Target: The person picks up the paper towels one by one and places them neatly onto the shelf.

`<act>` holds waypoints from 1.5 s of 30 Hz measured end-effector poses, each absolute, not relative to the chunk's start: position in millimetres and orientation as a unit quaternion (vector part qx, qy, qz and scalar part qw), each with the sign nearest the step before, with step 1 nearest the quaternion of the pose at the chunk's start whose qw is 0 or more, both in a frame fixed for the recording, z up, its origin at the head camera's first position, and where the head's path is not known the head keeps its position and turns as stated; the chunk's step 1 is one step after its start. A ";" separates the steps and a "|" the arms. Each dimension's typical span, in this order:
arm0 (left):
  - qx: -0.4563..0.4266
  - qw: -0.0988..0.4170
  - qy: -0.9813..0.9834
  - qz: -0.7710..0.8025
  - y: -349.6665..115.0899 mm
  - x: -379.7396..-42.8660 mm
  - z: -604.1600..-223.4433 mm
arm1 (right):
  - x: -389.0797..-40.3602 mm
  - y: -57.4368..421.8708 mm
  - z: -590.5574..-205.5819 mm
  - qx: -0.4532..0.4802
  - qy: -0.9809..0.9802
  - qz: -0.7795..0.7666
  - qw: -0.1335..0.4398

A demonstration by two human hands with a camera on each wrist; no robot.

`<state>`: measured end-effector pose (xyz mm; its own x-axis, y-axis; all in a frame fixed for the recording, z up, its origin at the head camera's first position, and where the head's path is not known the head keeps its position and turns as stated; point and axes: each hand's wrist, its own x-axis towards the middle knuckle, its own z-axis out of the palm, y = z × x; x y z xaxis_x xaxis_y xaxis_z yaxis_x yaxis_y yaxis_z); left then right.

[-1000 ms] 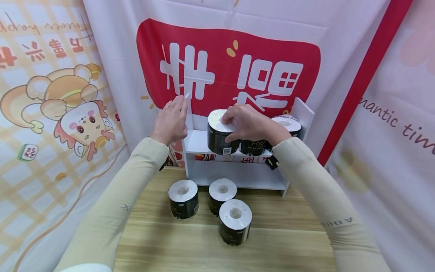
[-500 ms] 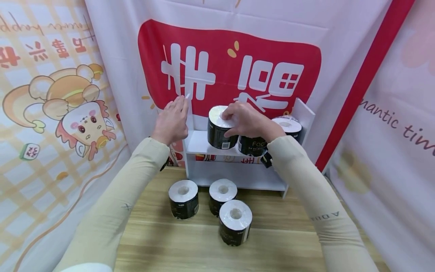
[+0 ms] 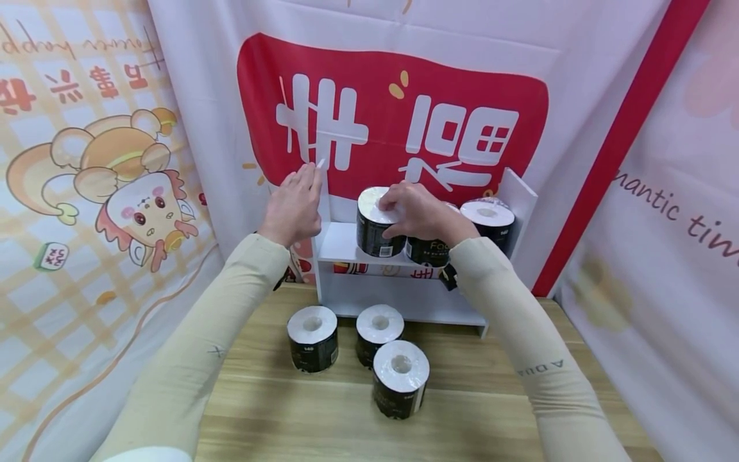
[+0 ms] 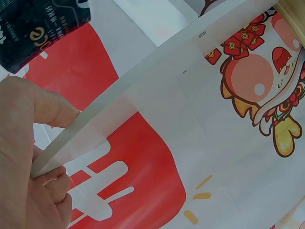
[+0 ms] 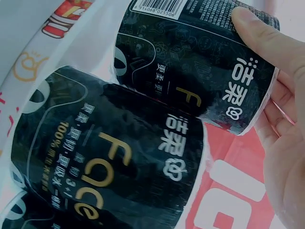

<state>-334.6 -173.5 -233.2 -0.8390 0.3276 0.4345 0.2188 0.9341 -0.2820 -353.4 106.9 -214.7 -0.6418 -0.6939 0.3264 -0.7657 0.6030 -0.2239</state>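
My right hand (image 3: 418, 212) holds a toilet paper roll (image 3: 372, 237) from above, upright at the upper board of a small white shelf unit (image 3: 398, 298). In the right wrist view, the thumb (image 5: 259, 31) lies on its black printed wrapper and the other fingers are round the far side. Beside it stands a second roll (image 5: 109, 157), with a third roll (image 3: 491, 224) at the right end of the board. My left hand (image 3: 293, 208) grips the unit's left side panel (image 4: 119, 90), thumb on one face and fingers on the other.
Three more rolls stand upright on the wooden table (image 3: 277, 410) before the shelf: a left roll (image 3: 314, 353), a middle roll (image 3: 365, 346) and a front roll (image 3: 398, 398). Printed curtains (image 3: 196, 128) hang behind and at both sides.
The held roll has risen a little, then come down close to the shelf board. My right forearm has swung inward. The left hand stays on the side panel.
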 end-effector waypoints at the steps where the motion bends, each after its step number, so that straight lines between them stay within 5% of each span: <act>1: -0.144 0.245 -0.952 0.112 -173.6 -334.6 -233.2 | -354.4 106.8 -216.5 0.410 -0.890 0.174 0.103; 45: -0.140 0.234 -0.955 0.117 -173.4 -332.7 -232.4 | -364.7 102.9 -234.5 0.381 -0.909 0.156 0.060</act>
